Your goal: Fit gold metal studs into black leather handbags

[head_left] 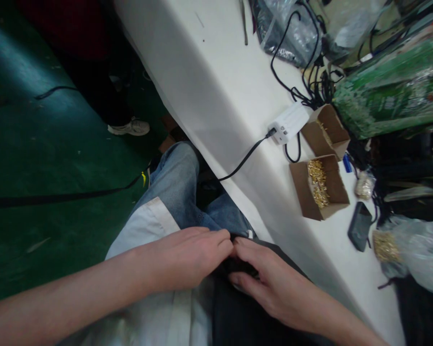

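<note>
My left hand (198, 254) is closed on the upper edge of a black item (238, 312) that lies over my lap, its fingertips meeting those of the other hand. My right hand (270, 278) curves round the same dark edge from the right, thumb below and fingers above. Between the two hands a dark fold or opening shows; its details are too small and blurred to make out. Under the black item is a pale cloth (147, 317), and beyond it are blue jeans (180, 187).
On the white table (220, 96) are a white power strip (288, 125), a cardboard box of gold-coloured pieces (319, 192), another box (326, 134), a dark device (360, 226), cables and plastic bags. A person's shoe (130, 127) is on the green floor (75, 158).
</note>
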Demonstrator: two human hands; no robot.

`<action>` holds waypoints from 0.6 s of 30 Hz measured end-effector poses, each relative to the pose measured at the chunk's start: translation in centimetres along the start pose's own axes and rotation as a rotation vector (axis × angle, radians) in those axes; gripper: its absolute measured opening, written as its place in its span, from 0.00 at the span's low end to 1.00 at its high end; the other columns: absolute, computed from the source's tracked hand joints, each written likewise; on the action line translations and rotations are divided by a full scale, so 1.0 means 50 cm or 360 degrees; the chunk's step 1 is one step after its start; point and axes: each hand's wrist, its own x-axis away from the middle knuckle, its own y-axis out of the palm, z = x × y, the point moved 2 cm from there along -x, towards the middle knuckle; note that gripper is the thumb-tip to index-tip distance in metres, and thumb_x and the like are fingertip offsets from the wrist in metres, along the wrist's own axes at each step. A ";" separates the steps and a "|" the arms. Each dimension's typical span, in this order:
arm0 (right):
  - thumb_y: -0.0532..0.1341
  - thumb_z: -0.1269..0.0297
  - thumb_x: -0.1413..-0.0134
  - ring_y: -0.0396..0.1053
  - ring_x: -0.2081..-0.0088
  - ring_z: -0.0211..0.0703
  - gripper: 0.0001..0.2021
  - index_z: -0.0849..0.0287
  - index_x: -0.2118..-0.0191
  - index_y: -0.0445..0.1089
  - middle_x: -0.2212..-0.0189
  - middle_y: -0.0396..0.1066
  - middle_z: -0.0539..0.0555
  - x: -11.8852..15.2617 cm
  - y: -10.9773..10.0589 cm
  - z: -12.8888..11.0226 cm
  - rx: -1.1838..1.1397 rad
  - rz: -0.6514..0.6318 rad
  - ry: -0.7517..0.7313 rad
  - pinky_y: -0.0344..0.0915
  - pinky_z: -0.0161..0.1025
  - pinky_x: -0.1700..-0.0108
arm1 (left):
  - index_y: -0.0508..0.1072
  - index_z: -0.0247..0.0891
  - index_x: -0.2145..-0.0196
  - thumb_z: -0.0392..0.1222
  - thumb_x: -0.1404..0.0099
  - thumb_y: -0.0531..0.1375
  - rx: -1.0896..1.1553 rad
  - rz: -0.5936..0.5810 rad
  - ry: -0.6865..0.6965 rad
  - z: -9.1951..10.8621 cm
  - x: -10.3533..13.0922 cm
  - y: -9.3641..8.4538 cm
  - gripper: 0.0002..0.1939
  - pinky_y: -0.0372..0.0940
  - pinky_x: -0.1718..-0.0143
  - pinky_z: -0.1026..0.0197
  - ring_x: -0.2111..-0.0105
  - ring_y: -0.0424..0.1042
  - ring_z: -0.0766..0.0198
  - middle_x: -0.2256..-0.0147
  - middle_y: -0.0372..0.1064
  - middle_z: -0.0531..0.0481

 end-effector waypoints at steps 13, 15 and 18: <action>0.70 0.76 0.38 0.74 0.59 0.40 0.10 0.53 0.58 0.74 0.59 0.79 0.45 0.006 0.017 0.062 -0.0052 0.0339 -0.0093 0.66 0.36 0.55 | 0.69 0.42 0.40 0.25 0.29 0.53 0.0267 0.0014 -0.0090 -0.005 0.016 0.017 0.24 0.72 0.56 0.56 0.54 0.80 0.55 0.42 0.75 0.46; 0.66 0.77 0.34 0.74 0.56 0.41 0.10 0.52 0.55 0.72 0.57 0.77 0.48 0.007 0.019 0.069 0.0003 0.0354 -0.0296 0.67 0.36 0.53 | 0.70 0.41 0.40 0.24 0.29 0.52 0.0334 0.0152 -0.0049 -0.008 0.020 0.016 0.25 0.74 0.48 0.56 0.47 0.80 0.55 0.38 0.73 0.44; 0.58 0.78 0.32 0.73 0.55 0.44 0.12 0.52 0.53 0.68 0.55 0.73 0.52 0.005 0.023 0.077 0.0182 0.0341 -0.0510 0.67 0.37 0.54 | 0.75 0.40 0.46 0.25 0.26 0.51 0.0357 0.0411 -0.0073 -0.007 0.019 0.006 0.20 0.73 0.41 0.54 0.43 0.76 0.54 0.39 0.72 0.41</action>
